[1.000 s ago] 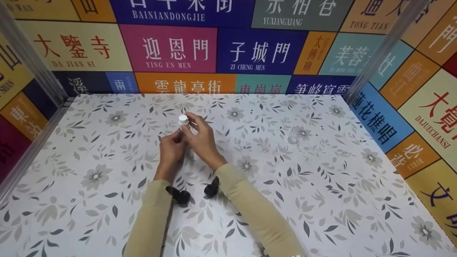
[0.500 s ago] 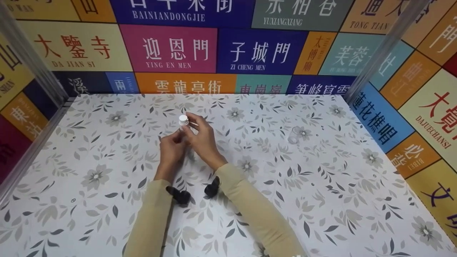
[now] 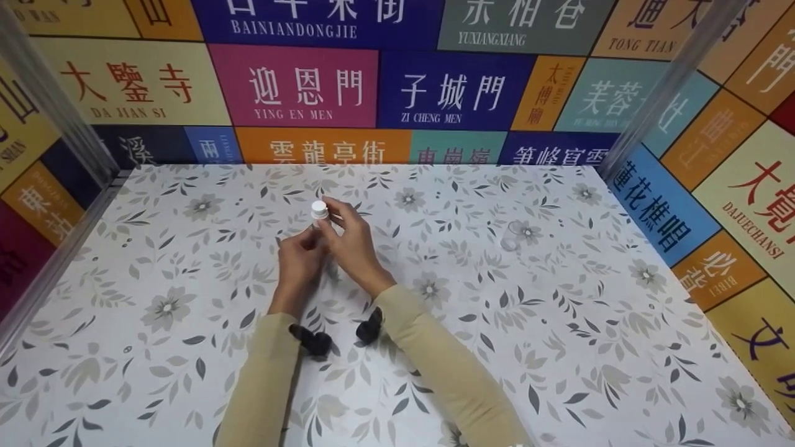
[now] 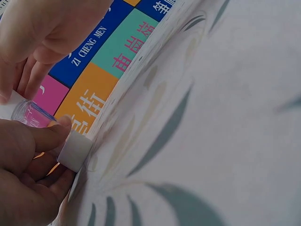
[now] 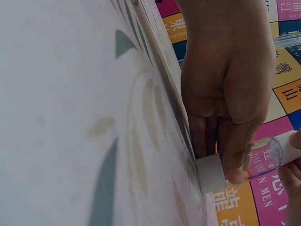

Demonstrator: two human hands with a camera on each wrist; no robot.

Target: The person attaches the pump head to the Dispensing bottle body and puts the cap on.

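Observation:
A small clear bottle point(image 5: 264, 157) stands between my hands, a white cap point(image 3: 318, 210) at its upper end and a white piece point(image 4: 76, 151) at its lower end, close to or on the tabletop. My left hand point(image 3: 299, 259) pinches the bottle low down, its thumb and fingers around the clear part just above the lower white piece. Higher up, my right hand point(image 3: 354, 243) holds the upper white cap between thumb and fingers. In the head view the fingers hide most of the clear body; both wrist views show it.
A clear, see-through cup-like piece point(image 3: 512, 236) lies on the table to the right of my hands. White cloth with grey leaves and flowers covers the table point(image 3: 559, 347). Colourful lettered panels point(image 3: 298, 87) and clear corner posts bound the back and sides.

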